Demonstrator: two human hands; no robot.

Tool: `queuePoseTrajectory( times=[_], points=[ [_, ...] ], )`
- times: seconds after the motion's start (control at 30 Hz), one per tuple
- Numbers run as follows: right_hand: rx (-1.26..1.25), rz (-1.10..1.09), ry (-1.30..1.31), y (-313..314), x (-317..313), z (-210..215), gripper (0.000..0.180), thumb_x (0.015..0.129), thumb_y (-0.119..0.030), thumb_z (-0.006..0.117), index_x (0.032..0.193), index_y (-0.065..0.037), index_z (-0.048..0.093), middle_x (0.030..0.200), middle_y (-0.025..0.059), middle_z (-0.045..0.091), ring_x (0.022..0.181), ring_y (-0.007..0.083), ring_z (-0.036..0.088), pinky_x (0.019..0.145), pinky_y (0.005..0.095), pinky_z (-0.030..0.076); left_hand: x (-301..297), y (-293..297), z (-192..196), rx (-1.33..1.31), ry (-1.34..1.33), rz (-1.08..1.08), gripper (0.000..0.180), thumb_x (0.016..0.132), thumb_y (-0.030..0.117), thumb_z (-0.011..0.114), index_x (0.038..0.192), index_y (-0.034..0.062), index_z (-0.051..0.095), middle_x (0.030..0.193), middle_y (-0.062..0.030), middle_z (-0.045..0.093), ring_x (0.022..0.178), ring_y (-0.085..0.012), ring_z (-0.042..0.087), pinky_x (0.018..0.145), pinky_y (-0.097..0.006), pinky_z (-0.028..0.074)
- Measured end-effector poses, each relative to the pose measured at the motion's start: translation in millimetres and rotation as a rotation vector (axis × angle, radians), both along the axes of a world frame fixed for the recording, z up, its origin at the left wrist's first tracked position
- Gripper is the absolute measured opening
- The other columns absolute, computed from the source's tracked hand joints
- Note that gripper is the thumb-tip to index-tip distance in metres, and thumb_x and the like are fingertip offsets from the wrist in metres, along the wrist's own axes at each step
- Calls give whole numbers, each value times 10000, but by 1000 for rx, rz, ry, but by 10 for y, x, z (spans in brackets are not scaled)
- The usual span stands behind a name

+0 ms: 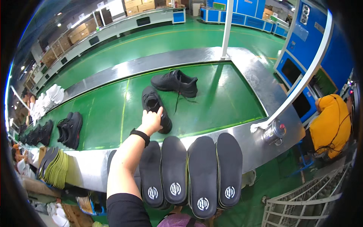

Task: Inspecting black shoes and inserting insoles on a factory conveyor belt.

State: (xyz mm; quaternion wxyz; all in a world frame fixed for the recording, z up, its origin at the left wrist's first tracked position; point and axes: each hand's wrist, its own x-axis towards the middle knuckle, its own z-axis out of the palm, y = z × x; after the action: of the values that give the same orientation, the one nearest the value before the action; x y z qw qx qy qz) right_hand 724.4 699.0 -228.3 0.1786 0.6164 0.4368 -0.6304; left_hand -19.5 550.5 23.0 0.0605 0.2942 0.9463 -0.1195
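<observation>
My left hand (152, 120), with a black band on its wrist, is closed on the collar of a black sneaker (148, 95). That shoe sits on the green belt (109, 98) with its toe pointing away. Just beyond it, to the right, lies a second black sneaker (176, 83) with its laces trailing on the belt. Nearer to me, stacks of black insoles (203, 166) stand side by side along the metal edge, white round prints at their heel ends. My left forearm partly covers the leftmost stack. My right hand does not show.
More black shoes (70, 128) stand on the belt at left, with a white pile (49, 100) beyond them. Yellow-green insoles (56, 168) are stacked at the near left. A metal cup (275, 131) stands on the right rim by a white post (227, 30). A grey rack (302, 204) is at lower right.
</observation>
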Motion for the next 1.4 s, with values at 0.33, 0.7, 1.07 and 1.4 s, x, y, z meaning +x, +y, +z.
queuePoseTrajectory(
  times=[0.33,0.7,1.07,1.4],
  points=[
    [27,413,-183,-573,-371,30,319,874,-337,405,1077,-126,532,886,90,600,747,197,551,612,332,442,-943,1099,-200,475,-145,54,643,715,81,486,1324,183,309,970,-171,611,904,-308,592,763,-397,468],
    [86,355,-172,-565,-933,112,330,876,-324,393,1064,-100,544,936,122,588,823,242,537,687,354,430,-1377,1582,-491,609,-239,143,484,663,299,659,1087,92,554,1034,-139,599,960,-274,577,827,-374,458],
    [185,619,-113,-280,-1128,35,343,877,-311,381,1051,-73,556,986,155,576,899,286,523,763,376,418,-1182,327,54,632,-298,2,413,688,436,633,872,67,643,857,-147,632,841,-292,601,736,-382,470],
    [424,1162,-27,-30,-676,173,357,879,-299,369,1040,-49,566,1031,185,566,969,327,510,831,396,407,-922,-2274,1199,1105,-443,305,399,809,392,558,908,8,602,790,-22,594,697,-105,513,642,-265,427]
  ],
)
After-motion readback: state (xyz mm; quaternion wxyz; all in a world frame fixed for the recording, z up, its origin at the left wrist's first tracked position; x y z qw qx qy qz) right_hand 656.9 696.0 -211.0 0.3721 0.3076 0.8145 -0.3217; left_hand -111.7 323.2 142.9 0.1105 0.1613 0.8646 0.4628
